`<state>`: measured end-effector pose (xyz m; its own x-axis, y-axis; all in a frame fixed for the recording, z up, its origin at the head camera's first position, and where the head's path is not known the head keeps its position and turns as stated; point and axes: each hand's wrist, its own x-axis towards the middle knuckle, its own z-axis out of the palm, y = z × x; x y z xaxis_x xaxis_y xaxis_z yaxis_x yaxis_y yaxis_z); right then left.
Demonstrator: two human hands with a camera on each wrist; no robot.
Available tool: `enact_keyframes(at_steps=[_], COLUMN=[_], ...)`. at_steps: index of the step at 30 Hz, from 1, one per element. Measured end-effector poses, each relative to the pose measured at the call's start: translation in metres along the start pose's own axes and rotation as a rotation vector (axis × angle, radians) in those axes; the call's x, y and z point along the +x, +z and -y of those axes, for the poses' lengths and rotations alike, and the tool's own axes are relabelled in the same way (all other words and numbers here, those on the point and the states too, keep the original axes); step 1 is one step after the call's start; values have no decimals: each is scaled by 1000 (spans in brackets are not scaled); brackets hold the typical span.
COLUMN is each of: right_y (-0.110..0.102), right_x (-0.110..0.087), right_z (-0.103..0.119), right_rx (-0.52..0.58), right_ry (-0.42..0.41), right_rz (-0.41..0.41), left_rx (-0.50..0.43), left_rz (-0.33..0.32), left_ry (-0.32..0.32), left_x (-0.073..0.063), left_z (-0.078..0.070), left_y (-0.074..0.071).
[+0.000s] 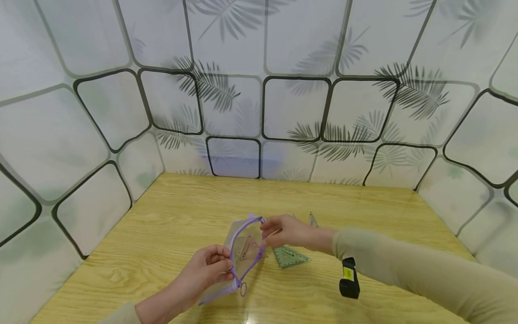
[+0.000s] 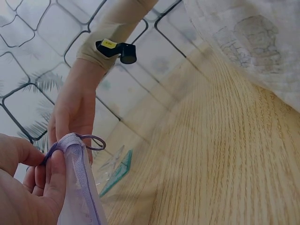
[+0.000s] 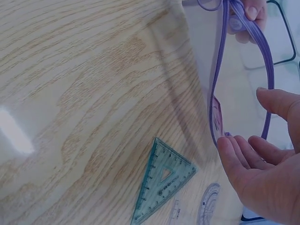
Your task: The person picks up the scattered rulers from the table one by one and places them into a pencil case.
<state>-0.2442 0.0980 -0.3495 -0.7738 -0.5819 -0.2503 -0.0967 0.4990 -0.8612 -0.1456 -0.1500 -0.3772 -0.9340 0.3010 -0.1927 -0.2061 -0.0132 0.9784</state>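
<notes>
item: translucent pouch (image 1: 233, 228) of thin plastic-like sheet, trimmed with a purple fabric zip edge (image 3: 268, 65); located lower centre of the head frame, tilted, its mouth parted wide.
left hand (image 1: 212, 265): thumb and fingers pinched on the zip edge, at the left side of the mouth in the head frame, close to the purple ring pull (image 1: 243, 295).
right hand (image 1: 285, 230): loosely cupped, thumb and fingers apart, at the right side of the mouth; thumb overlaps the zip edge in the right wrist frame; how firmly it bears there cannot be told.
weight: judged light.
stiffness: walls judged soft and prone to fold; zip edge judged firmer, as it bows in a clean curve.
surface: sheet judged smooth and inclined to slip; woven trim should give better purchase.
fragility: judged low, though a hard pull might strain the seam at the zip end.
recommended hold: zip edge on both sides of the mouth; not the limp wall, not the ring pull.
contents: a pinkish printed piece (image 3: 217, 115) shows at the mouth; its kind cannot be told.
nearby: green transparent triangular set square (image 1: 289, 258) and clear curved protractor (image 3: 208, 201), flat on the pale wood-grain counter (image 1: 323, 198), right of the pouch in the head frame; judged thin, rigid, best lifted by an edge.
</notes>
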Motion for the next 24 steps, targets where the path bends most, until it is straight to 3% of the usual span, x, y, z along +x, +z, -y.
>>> enact_keyframes(at_steps=[24], right_y=[14], right_x=[-1], right_z=[-23], right_rx=[14], right_ry=[28], right_rz=[12], left_rx=[-1], left_rz=[3], left_ry=[0], left_x=[0], left_z=[-1], left_y=[0])
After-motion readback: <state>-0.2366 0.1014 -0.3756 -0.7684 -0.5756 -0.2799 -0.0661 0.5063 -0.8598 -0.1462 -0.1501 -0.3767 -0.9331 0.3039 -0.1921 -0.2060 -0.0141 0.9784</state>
